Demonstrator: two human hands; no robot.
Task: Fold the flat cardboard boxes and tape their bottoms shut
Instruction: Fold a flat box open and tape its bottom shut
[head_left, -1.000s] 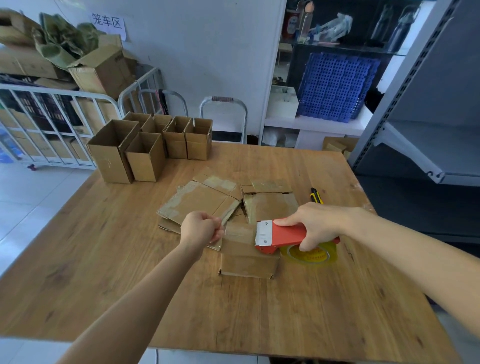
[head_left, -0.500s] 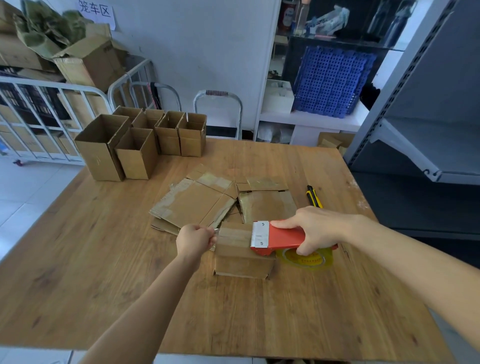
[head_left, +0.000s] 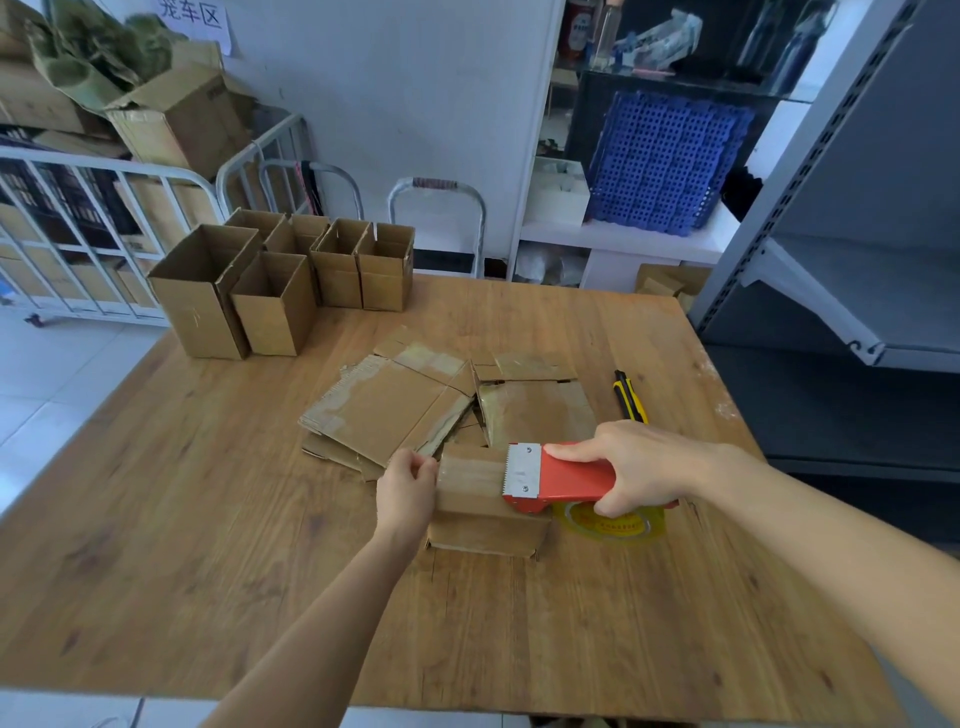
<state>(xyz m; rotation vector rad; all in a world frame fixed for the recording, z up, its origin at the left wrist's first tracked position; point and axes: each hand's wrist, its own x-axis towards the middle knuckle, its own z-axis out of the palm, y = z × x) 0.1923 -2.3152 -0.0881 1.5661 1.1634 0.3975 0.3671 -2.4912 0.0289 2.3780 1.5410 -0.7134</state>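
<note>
A storeroom with a white wall has grey metal shelving (head_left: 831, 291) on the right and a white wire cage trolley (head_left: 78, 218) on the left. In the middle stands a large wooden table (head_left: 208, 519). At its far left corner, a cluster of open-topped brown cardboard boxes (head_left: 270, 296) stands upright. In the middle of the table lies a loose pile of flat brown cardboard boxes (head_left: 384, 410), with a yellow and black utility knife (head_left: 630, 397) to its right.

Just in front of the pile, a small brown cardboard box (head_left: 483, 525) sits on the table, apparently bottom up. The person's left hand (head_left: 408, 488) pinches the box's upper left edge with curled fingers, where a glossy strip of tape begins. The right hand (head_left: 644, 467) is wrapped around the handle of a red plastic tape dispenser (head_left: 566, 475). Its toothed metal blade rests on top of the box, and its clear tape roll with a yellow core (head_left: 613, 525) hangs off the box's right side.

The box looks light and hollow, so it would likely slide or cave in under a hard push. Its thin walls are probably stiffest at the edges and corners, so the best hold is at an edge beside the seam.
</note>
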